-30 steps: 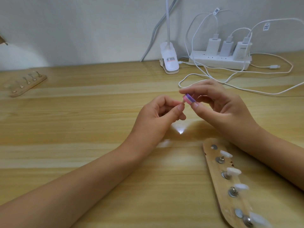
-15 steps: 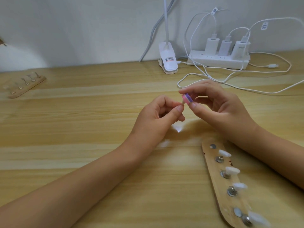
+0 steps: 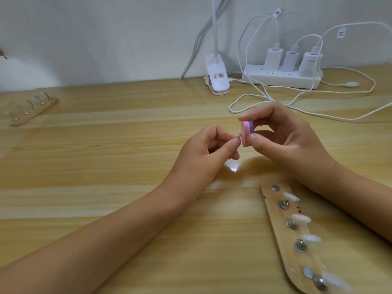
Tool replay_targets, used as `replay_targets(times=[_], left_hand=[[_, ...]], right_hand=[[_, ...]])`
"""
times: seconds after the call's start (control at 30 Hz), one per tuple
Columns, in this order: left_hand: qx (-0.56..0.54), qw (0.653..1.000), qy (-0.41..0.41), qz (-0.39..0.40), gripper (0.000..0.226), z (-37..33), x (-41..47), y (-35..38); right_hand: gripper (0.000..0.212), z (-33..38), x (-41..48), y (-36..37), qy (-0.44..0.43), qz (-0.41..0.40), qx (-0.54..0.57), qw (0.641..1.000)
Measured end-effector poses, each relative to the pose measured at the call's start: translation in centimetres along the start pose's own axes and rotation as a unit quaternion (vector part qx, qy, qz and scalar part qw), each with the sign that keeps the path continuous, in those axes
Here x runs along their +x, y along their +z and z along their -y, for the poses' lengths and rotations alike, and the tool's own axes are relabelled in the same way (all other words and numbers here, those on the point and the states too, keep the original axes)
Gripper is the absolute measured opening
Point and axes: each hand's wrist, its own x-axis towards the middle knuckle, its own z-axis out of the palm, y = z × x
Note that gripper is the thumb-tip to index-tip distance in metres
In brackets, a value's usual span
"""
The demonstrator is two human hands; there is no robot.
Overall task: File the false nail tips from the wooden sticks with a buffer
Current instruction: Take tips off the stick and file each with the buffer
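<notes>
power strip (image 3: 282, 78) behind hands, stick (image 3: 297, 240) front-right

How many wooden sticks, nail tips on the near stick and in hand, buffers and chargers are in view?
Wooden sticks: 2
Nail tips on the near stick: 4
Nail tip pinched by the left hand: 1
Buffer, in the right hand: 1
Chargers: 3
Total: 11

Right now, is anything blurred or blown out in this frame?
Head view: the buffer, left hand and right hand are sharp; the nail tips on the near wooden stick smear toward the lower right corner; a small glare spot sits on the table under the hands.
</notes>
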Motion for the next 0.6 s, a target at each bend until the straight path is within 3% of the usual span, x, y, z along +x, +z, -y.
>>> replay_targets(times=[0.6], left_hand=[[-0.011,1.000,-0.013,-0.023,0.005,-0.18,-0.07,-0.05]], right_hand=[[0.026,0.20,0.19,-0.05,-0.017,-0.006,-0.020,1.000]])
